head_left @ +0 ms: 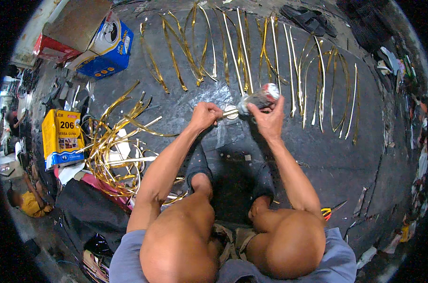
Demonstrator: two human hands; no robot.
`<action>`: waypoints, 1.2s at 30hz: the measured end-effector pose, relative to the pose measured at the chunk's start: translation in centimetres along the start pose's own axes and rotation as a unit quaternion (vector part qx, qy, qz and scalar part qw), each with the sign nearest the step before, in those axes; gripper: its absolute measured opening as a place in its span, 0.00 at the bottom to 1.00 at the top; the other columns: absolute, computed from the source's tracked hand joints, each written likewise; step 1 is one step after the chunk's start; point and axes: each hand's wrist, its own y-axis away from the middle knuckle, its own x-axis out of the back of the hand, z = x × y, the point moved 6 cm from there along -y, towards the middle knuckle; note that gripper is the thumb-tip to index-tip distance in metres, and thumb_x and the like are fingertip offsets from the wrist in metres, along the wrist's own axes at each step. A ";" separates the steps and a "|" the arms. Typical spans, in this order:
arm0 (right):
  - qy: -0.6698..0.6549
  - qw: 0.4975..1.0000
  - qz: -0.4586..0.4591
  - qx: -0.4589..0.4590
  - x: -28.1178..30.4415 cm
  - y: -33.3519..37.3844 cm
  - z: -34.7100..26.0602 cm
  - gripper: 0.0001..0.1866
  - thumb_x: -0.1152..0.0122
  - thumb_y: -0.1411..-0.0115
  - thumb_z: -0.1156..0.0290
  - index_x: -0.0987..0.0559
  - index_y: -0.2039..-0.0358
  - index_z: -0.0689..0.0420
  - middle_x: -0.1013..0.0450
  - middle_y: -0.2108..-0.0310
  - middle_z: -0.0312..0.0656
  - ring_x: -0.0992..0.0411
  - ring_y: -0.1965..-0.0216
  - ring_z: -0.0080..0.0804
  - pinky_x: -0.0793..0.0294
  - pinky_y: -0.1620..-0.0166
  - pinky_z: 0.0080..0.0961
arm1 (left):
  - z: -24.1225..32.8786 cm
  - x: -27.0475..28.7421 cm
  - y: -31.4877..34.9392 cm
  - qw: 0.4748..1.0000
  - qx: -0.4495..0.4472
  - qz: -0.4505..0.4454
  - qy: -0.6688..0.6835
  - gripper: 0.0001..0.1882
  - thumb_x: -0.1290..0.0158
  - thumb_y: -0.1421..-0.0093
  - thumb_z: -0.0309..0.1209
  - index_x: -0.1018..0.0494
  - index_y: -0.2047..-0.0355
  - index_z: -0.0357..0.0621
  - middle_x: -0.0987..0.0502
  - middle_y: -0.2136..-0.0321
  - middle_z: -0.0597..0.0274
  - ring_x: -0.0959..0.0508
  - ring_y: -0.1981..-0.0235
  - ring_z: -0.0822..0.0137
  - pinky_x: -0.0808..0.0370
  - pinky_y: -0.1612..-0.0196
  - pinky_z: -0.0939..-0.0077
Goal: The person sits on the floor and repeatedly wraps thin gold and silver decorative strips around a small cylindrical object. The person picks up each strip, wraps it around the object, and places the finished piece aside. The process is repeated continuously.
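Left hand pinches a strip, its end by the blurred container the right hand grips; best hold the strip flat and steady left of that container

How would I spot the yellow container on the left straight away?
Find the dark mat, then the tangled heap of gold strips toward its left. Just left of that heap is the yellow container. Its yellow body with a blue lower band sets it apart from the blue-fronted open carton farther up.
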 end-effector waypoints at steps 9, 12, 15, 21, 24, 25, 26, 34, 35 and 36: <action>0.218 0.956 -0.106 0.164 -5.7 2.5 -0.1 0.40 0.26 0.44 0.61 0.37 0.37 0.61 0.23 0.53 0.60 0.22 0.53 0.58 0.22 0.51 0.45 | 1.5 -1.1 0.1 0.972 -0.134 0.082 -0.177 0.23 0.35 0.51 0.31 0.19 0.53 0.37 0.16 0.60 0.52 0.18 0.60 0.63 0.22 0.53 0.67; 0.202 0.953 -0.129 0.187 -5.5 2.8 -0.4 0.39 0.26 0.47 0.70 0.35 0.37 0.61 0.26 0.49 0.60 0.25 0.48 0.57 0.22 0.49 0.45 | 5.5 -1.8 2.9 0.953 -0.293 0.077 -0.033 0.34 0.35 0.53 0.28 0.29 0.43 0.40 0.23 0.48 0.47 0.25 0.42 0.53 0.29 0.39 0.61; 0.149 0.971 -0.154 0.106 -5.2 2.7 0.6 0.36 0.31 0.49 0.81 0.33 0.39 0.59 0.26 0.47 0.55 0.24 0.49 0.49 0.21 0.49 0.40 | 6.3 -1.9 3.4 0.946 -0.313 0.082 0.007 0.35 0.33 0.53 0.25 0.31 0.43 0.40 0.22 0.51 0.46 0.22 0.44 0.51 0.26 0.43 0.61; 0.073 0.970 -0.130 -0.194 -6.0 -0.7 10.1 0.23 0.28 0.49 0.77 0.24 0.53 0.60 0.20 0.65 0.45 0.21 0.62 0.38 0.22 0.55 0.37 | 5.9 -1.6 3.2 0.946 -0.308 0.087 -0.054 0.28 0.34 0.50 0.20 0.30 0.48 0.39 0.21 0.55 0.47 0.19 0.51 0.48 0.22 0.50 0.61; 0.057 0.968 -0.129 -0.208 -4.8 -2.9 14.4 0.20 0.27 0.49 0.76 0.23 0.56 0.62 0.20 0.71 0.43 0.21 0.68 0.37 0.21 0.61 0.36 | 7.2 -3.9 1.9 0.947 -0.314 0.059 -0.035 0.29 0.39 0.51 0.18 0.30 0.46 0.40 0.21 0.54 0.47 0.19 0.50 0.49 0.23 0.47 0.63; 0.044 0.964 -0.121 -0.233 -5.1 -2.7 14.4 0.16 0.29 0.48 0.77 0.23 0.59 0.61 0.21 0.72 0.42 0.23 0.71 0.33 0.23 0.66 0.32 | 6.6 -3.9 1.8 0.949 -0.309 0.057 -0.041 0.31 0.41 0.51 0.18 0.31 0.44 0.40 0.20 0.54 0.47 0.18 0.49 0.50 0.24 0.46 0.64; 0.029 0.959 -0.120 -0.256 -6.0 -2.4 13.3 0.12 0.31 0.46 0.78 0.23 0.62 0.60 0.23 0.73 0.40 0.24 0.75 0.29 0.25 0.70 0.28 | 6.1 -3.3 2.2 0.947 -0.312 0.064 -0.049 0.31 0.41 0.51 0.18 0.31 0.44 0.40 0.21 0.54 0.46 0.19 0.49 0.50 0.24 0.46 0.64; -0.329 0.858 -0.151 -0.364 3.3 -3.1 1.4 0.07 0.33 0.40 0.79 0.25 0.69 0.59 0.26 0.70 0.40 0.27 0.70 0.28 0.24 0.65 0.20 | 6.7 -2.3 3.3 0.930 -0.347 0.092 -0.077 0.28 0.40 0.51 0.18 0.29 0.47 0.38 0.22 0.53 0.45 0.22 0.49 0.43 0.24 0.47 0.60; -0.383 0.864 -0.110 -0.309 6.3 -3.3 -2.0 0.06 0.34 0.40 0.79 0.23 0.65 0.60 0.25 0.70 0.39 0.26 0.67 0.28 0.24 0.62 0.20 | 6.5 -2.2 3.1 0.937 -0.330 0.084 -0.070 0.28 0.41 0.51 0.18 0.29 0.47 0.38 0.22 0.53 0.45 0.22 0.49 0.43 0.24 0.47 0.60; -0.438 0.846 -0.102 -0.287 9.1 -3.8 -5.3 0.06 0.36 0.41 0.82 0.22 0.63 0.61 0.25 0.68 0.40 0.25 0.67 0.27 0.24 0.63 0.20 | 6.2 -2.3 3.0 0.945 -0.313 0.077 -0.063 0.28 0.41 0.51 0.19 0.29 0.47 0.38 0.22 0.53 0.45 0.22 0.49 0.43 0.24 0.46 0.60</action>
